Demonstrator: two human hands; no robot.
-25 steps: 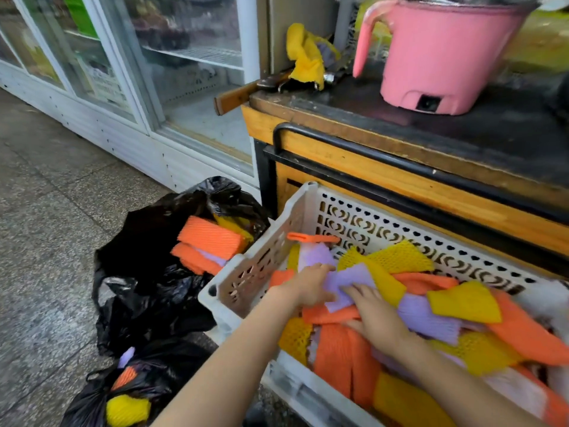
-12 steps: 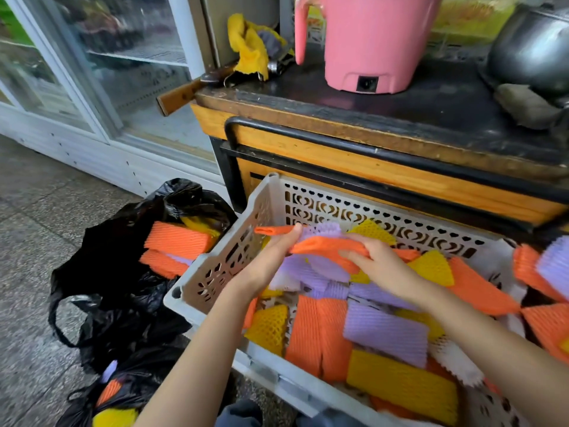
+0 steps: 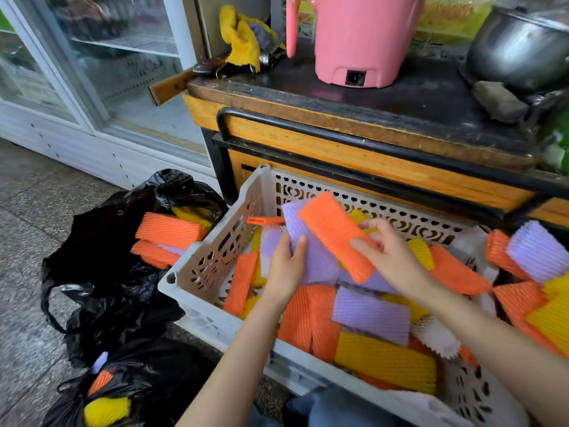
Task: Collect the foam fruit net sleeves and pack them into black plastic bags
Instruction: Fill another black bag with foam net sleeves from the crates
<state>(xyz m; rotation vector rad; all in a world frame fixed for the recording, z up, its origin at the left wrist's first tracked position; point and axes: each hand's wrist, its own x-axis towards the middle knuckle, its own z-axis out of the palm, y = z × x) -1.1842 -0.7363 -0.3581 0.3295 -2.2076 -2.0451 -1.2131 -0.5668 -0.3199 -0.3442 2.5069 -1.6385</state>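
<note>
A white perforated crate [image 3: 212, 257] holds several orange, purple, yellow and white foam net sleeves. Above it my left hand [image 3: 288, 269] grips a purple sleeve [image 3: 311, 254]. My right hand [image 3: 391, 257] pinches an orange sleeve [image 3: 334, 232] lying over the purple one. Left of the crate an open black bag [image 3: 101, 272] contains orange and yellow sleeves [image 3: 166, 231]. A second black bag [image 3: 135, 383] at the bottom left shows yellow, orange and purple sleeves.
A wooden counter [image 3: 354, 155] with a black rail stands behind the crate, carrying a pink pot [image 3: 360, 38] and a metal pot [image 3: 517, 47]. A glass-door fridge [image 3: 101, 72] is at the left. More sleeves [image 3: 535, 272] pile up at the right edge.
Both hands rose from the pile in the crate, lifting a purple and an orange sleeve. The orange sleeve now lies tilted on top of the purple one.
</note>
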